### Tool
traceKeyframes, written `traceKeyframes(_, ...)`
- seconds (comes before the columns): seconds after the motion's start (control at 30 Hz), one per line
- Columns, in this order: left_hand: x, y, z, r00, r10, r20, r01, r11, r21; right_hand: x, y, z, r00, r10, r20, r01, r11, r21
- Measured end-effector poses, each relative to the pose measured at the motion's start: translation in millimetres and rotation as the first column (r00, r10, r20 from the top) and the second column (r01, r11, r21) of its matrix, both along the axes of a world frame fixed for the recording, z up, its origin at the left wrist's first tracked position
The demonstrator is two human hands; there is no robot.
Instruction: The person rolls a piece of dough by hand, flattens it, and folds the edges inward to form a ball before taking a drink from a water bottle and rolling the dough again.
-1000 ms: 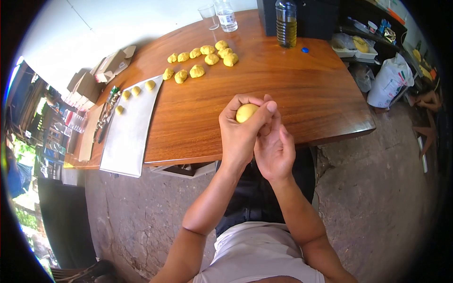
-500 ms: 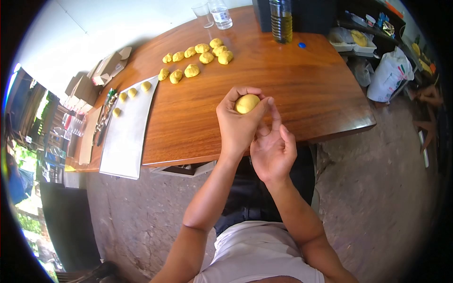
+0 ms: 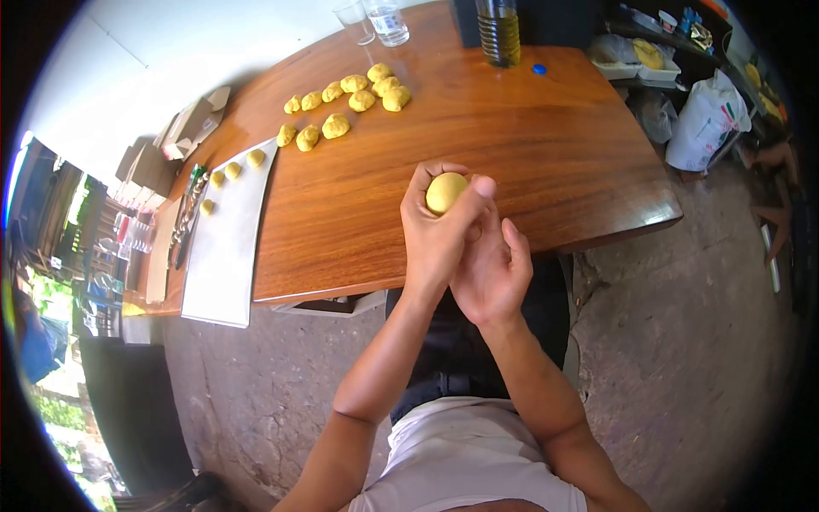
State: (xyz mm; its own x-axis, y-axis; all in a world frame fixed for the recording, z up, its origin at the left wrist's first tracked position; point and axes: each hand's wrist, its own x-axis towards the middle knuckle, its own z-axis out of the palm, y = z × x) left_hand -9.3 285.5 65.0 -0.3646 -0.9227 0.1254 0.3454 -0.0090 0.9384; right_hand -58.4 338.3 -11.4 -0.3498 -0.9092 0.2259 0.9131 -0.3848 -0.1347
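A smooth yellow dough ball [image 3: 445, 194] rests in the curled fingers and thumb of my left hand [image 3: 433, 243], above the table's front edge. Just below and to the right is my right hand [image 3: 492, 277], palm up with its thumb apart; its fingers are partly hidden behind my left hand. Several rougher yellow dough lumps [image 3: 336, 126] lie loosely grouped on the wooden table [image 3: 529, 145]. On the metal tray [image 3: 220, 264] at the left sit several smooth dough balls [image 3: 255, 159] near its far end.
At the far edge stand a clear glass [image 3: 355, 24], a water bottle [image 3: 388, 24] and a bottle of yellowish oil [image 3: 499, 36], with a blue cap [image 3: 538, 69] nearby. Cardboard boxes [image 3: 189, 124] are at the left. A white sack [image 3: 706, 124] stands to the right.
My right hand has drawn closer to my left, its fingers now tucked behind it. The dough ball stays in my left hand. The whole view has shifted slightly.
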Motion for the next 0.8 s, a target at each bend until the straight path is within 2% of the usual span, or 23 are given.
traceKeyframes(0.13, -3, -6, 0, 0.999, 0.036, 0.025, -0.036, 0.999, 0.023, -5, 4, 5, 0.998, 0.057, 0.036, -0.058, 0.998, 0.013)
traceKeyframes(0.2, -5, -7, 3, 0.993, 0.116, -0.022, -0.116, 0.993, -0.02, -3, 7, 8, 0.995, 0.063, 0.073, -0.064, 0.998, 0.008)
traceKeyframes(0.33, -6, -5, 0, 0.994, 0.096, 0.061, -0.085, 0.983, -0.163, -5, 7, 8, 0.99, 0.057, 0.128, -0.063, 0.997, 0.041)
traceKeyframes(0.4, -7, -7, -3, 0.995, 0.081, 0.066, -0.07, 0.985, -0.155, -8, 6, 6, 0.997, 0.08, 0.006, -0.08, 0.996, 0.031)
traceKeyframes(0.53, -7, -3, -3, 0.992, 0.066, 0.108, -0.049, 0.988, -0.148, -10, 6, 8, 0.994, 0.096, -0.045, -0.097, 0.995, -0.021)
traceKeyframes(0.63, -10, 1, -2, 0.993, 0.087, 0.081, -0.067, 0.973, -0.219, -10, 7, 10, 0.992, 0.125, 0.032, -0.125, 0.992, 0.006)
traceKeyframes(0.67, -9, 2, -3, 0.993, 0.086, 0.08, -0.067, 0.974, -0.218, -9, 7, 4, 0.985, 0.137, 0.106, -0.142, 0.989, 0.043)
traceKeyframes(0.7, -7, 2, -6, 0.986, 0.1, 0.133, -0.07, 0.974, -0.217, -9, 7, 0, 0.973, 0.144, 0.18, -0.161, 0.984, 0.08)
traceKeyframes(0.73, -7, 1, -10, 0.977, 0.113, 0.184, -0.072, 0.974, -0.216, -9, 7, -2, 0.974, 0.142, 0.179, -0.158, 0.984, 0.081)
traceKeyframes(0.77, -10, -4, -17, 0.983, 0.159, 0.093, -0.113, 0.918, -0.38, -9, 7, -3, 0.974, 0.147, 0.17, -0.16, 0.985, 0.064)
traceKeyframes(0.8, -10, -1, -15, 0.983, 0.158, 0.093, -0.111, 0.919, -0.378, -9, 8, -3, 0.975, 0.153, 0.161, -0.162, 0.986, 0.048)
